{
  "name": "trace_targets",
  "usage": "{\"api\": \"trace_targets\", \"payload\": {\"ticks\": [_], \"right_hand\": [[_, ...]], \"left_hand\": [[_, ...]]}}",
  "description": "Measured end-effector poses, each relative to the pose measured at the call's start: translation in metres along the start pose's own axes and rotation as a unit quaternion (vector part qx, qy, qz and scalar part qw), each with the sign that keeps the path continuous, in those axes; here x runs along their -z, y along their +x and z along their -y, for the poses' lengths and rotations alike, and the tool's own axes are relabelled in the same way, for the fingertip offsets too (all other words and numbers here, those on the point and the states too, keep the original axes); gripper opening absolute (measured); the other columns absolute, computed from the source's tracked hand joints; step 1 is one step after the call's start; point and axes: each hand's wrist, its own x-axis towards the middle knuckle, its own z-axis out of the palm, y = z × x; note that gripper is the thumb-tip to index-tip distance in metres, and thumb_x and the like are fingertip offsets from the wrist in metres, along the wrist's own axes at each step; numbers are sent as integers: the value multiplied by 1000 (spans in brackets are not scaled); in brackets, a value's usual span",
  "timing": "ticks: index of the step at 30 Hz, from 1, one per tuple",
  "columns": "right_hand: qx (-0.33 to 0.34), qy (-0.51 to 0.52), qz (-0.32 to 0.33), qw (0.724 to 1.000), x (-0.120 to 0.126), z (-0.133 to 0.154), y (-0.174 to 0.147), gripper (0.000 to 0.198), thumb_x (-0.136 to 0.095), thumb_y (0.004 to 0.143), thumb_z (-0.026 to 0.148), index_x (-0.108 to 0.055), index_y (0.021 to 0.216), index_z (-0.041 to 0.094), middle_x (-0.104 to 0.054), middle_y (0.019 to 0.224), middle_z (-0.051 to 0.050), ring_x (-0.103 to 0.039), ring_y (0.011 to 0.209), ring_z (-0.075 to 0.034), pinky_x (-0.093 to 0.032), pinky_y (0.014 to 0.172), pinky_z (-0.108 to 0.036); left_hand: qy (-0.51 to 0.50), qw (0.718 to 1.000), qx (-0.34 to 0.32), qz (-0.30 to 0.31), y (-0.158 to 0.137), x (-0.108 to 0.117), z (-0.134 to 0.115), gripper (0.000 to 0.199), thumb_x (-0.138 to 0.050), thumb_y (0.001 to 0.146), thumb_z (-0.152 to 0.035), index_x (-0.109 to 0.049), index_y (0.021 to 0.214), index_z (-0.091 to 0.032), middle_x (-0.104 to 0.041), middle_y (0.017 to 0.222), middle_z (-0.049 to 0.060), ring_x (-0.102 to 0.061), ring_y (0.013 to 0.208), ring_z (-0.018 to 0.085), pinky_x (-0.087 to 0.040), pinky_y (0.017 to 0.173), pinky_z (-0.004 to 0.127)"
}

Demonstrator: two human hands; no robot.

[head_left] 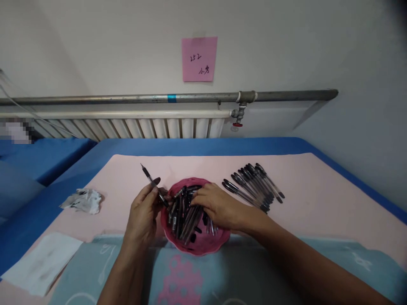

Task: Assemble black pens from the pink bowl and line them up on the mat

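Observation:
My left hand (143,212) is closed round an uncapped pen (154,184), its black tip pointing up and to the left. This hand is beside the left rim of a pink basket (206,249) with a wavy edge. Inside the basket lies a heap of clear-barrelled pens (190,220) and loose black caps. My right hand (219,205) reaches in over the basket's right side, its fingers bent down among the pens. Whether those fingertips grip anything is hidden. To the right, several capped pens (252,186) lie side by side on the pink table cover.
A crumpled plastic wrapper (84,201) lies on the left, with a white paper (43,262) nearer to me. A blue-green patterned cloth (286,267) covers the front edge. Beyond the pink cover (318,203) are a blue border, a radiator (159,127) and a pipe.

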Motion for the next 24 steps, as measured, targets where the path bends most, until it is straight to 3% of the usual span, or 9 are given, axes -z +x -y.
{"api": "trace_targets", "payload": {"ticks": [5, 11, 18, 24], "right_hand": [[-62, -84, 49, 993, 20, 8, -5, 23, -46, 74, 1, -59, 63, 17, -63, 67, -1, -52, 65, -14, -33, 67, -30], [-108, -142, 67, 982, 41, 10, -14, 22, -47, 77, 4, -60, 65, 17, -63, 65, -2, -53, 63, -14, -30, 64, -28], [-95, -127, 49, 986, 30, 5, -12, 21, -48, 77, 5, -63, 71, 17, -66, 72, -4, -58, 67, -16, -30, 61, -28], [-107, -147, 60, 981, 24, 4, -17, 23, -50, 77, 8, -63, 62, 18, -64, 63, -6, -56, 58, -15, -28, 60, -30]], "left_hand": [[12, 1000, 4, 13, 0, 1, 0, 32, -64, 67, -22, -62, 97, -12, -62, 62, 1, -56, 51, 10, -45, 49, 20], [16, 999, 14, 42, -1, 2, -1, 30, -60, 67, -19, -61, 96, -12, -61, 63, 1, -55, 51, 11, -44, 49, 21], [-3, 996, 18, 82, 0, 3, 1, 28, -58, 70, -24, -61, 95, -12, -60, 63, 1, -54, 50, 11, -41, 48, 22], [-5, 994, 21, 103, 0, 4, 2, 29, -59, 70, -26, -62, 95, -12, -60, 61, 0, -53, 49, 11, -39, 49, 22]]}}
